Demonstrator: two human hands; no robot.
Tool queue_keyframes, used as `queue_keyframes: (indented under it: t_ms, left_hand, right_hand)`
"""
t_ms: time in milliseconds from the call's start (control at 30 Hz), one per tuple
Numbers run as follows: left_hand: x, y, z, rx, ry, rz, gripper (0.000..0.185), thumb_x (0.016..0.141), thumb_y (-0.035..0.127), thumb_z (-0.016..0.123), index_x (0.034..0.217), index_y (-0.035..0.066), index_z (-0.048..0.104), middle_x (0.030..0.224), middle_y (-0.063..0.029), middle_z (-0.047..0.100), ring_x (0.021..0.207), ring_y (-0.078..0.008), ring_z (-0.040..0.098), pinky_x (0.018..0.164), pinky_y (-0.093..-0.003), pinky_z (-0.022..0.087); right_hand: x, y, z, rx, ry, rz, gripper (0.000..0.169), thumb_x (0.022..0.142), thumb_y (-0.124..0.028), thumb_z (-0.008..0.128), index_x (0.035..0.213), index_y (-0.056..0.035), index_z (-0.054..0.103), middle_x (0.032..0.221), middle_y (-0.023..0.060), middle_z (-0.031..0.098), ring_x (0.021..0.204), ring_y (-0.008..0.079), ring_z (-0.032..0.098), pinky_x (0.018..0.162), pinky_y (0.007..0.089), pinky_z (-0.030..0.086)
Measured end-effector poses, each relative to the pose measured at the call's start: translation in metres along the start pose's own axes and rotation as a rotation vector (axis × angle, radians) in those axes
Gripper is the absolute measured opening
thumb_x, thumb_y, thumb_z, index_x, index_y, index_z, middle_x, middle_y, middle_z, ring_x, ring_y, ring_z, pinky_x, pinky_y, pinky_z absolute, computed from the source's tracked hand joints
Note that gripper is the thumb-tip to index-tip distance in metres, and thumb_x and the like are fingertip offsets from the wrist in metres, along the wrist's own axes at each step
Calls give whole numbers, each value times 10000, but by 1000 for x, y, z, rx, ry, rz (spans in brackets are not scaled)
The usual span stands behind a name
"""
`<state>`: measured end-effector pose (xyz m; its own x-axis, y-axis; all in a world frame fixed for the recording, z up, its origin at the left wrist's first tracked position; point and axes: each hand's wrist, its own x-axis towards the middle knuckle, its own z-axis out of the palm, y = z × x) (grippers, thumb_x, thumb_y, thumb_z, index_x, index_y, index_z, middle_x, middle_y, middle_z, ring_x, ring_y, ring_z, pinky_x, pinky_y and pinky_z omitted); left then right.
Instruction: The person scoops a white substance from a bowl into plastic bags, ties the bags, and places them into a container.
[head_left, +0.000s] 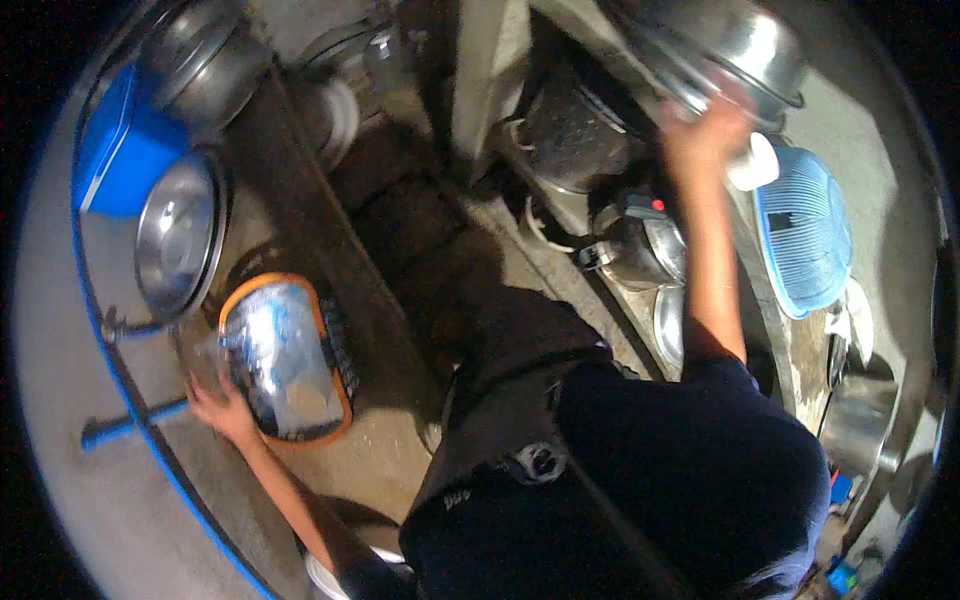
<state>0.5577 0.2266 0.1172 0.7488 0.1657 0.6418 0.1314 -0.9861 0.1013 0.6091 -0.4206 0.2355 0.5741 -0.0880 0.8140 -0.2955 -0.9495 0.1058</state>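
Observation:
My left hand (225, 409) is at the left with its fingers apart and nothing visible in them. Just beside it stands an orange-rimmed basket (271, 279) holding clear plastic items (289, 352), blurred. Up at the right, my right hand (709, 131) is blurred and overlaps the lower rim of a shiny metal pot (765, 49). Whether its fingers grip that rim is not clear. A white cup (756, 163) shows right beside this hand, partly covered by it. Below the cup lies a light blue ribbed plastic basket (806, 232).
Metal basins (176, 240) and a blue box (135, 150) line the left side. A blue pipe (142, 420) runs along the wall. Under the right arm are a metal kettle (637, 259) and a blackened pot (577, 142). A concrete post (480, 82) rises ahead.

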Motion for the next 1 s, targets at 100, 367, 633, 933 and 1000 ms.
queue_keyframes:
  t_ms: [100, 367, 633, 933, 1000]
  left_hand:
    - [-5, -20, 43, 94, -511, -70, 596, 693, 385, 620, 1154, 31, 491, 922, -182, 602, 827, -329, 573, 736, -404, 460]
    - [-96, -15, 66, 195, -618, -124, 447, 809, 325, 465, 1214, 135, 444, 1293, -121, 395, 1222, -296, 319, 997, -570, 117]
    - [-36, 4, 4, -10, -364, -394, 369, 760, 292, 554, 1093, 134, 538, 1183, -129, 475, 1087, -264, 444, 859, -454, 346]
    - [-44, -71, 72, 215, -254, -209, 237, 753, 266, 581, 919, 111, 647, 1257, -84, 428, 1209, -279, 331, 996, -512, 215]
    - [-29, -17, 32, 54, -71, 73, 103, 684, 179, 594, 730, 101, 643, 1106, -58, 546, 1095, -248, 445, 987, -497, 240]
  right_hand:
    - [-7, 104, -26, -520, -373, 395, 677, 669, -573, 590, 1125, -81, 492, 1128, 179, 505, 1049, 357, 454, 854, 478, 375]
    - [-20, 205, 27, -562, -542, 321, 762, 647, -642, 561, 1140, -77, 425, 1073, 184, 535, 978, 345, 525, 788, 466, 404]
    - [9, 114, -35, 533, -498, 232, 513, 736, -300, 665, 1066, 34, 460, 1053, 165, 538, 1005, 270, 515, 884, 312, 373]
    - [-40, -340, -66, 2182, -1787, -2, 460, 802, -288, 557, 1206, -105, 437, 1126, 49, 494, 1024, 156, 472, 883, 303, 370]
    - [-65, -415, -44, 2033, -1976, 269, 355, 835, -328, 532, 1099, -97, 475, 1026, 22, 511, 991, 139, 489, 862, 322, 392]
